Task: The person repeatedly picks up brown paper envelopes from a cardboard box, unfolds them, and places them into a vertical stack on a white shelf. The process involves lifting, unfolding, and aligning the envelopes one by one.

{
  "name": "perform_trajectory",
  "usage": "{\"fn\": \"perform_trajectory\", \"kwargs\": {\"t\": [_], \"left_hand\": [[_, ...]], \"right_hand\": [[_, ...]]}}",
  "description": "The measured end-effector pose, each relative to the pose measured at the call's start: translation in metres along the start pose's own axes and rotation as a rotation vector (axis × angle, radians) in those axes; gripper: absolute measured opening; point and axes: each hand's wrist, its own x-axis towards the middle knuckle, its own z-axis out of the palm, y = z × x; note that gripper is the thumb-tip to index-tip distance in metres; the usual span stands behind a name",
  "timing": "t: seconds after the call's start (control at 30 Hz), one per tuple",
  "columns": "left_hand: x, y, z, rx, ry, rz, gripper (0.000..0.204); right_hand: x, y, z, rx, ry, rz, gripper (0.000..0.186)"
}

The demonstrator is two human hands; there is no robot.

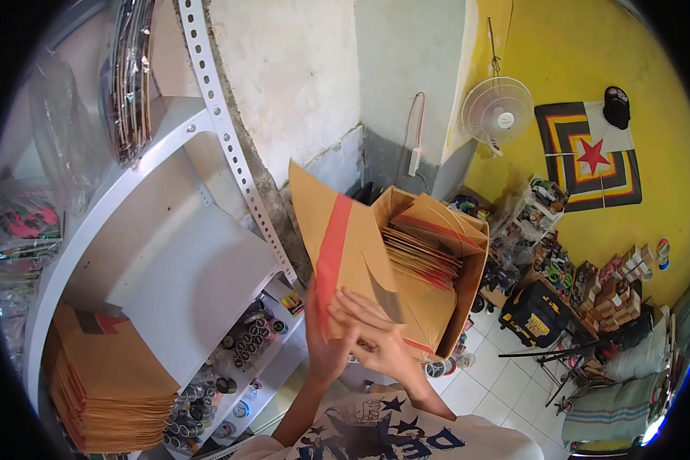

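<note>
Fairly bright, soft light fills the room, paling the rough off-white plaster wall point(291, 69) and saturating the smooth yellow painted wall point(583, 61), while a harsh blue-white glare burns at the lower right rim. Soft shadow dulls part of the smooth white shelf board point(199, 257), and glints streak the shiny clear plastic packets point(134, 84) at upper left. Fisheye distortion bows the long white metal shelf edge point(75, 253), black vignetting swallows the corners, and detail softens towards the rim.

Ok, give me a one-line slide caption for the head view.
Left hand and right hand on red-striped brown paper, near an open box of similar pieces.
</note>
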Motion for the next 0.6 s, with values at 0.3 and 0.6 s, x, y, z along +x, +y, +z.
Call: {"fn": "perform_trajectory", "kwargs": {"t": [0.3, 0.6], "left_hand": [[-0.01, -0.013, -0.081, 0.026, 0.212, -0.183, 0.044], [-0.009, -0.009, -0.092, -0.283, 0.157, -0.278, 0.06]], "right_hand": [[-0.023, 0.065, -0.041, -0.179, 0.322, 0.239, 0.045], [-0.08, 0.113, -0.106, 0.118, 0.763, 0.525, 0.046]]}}
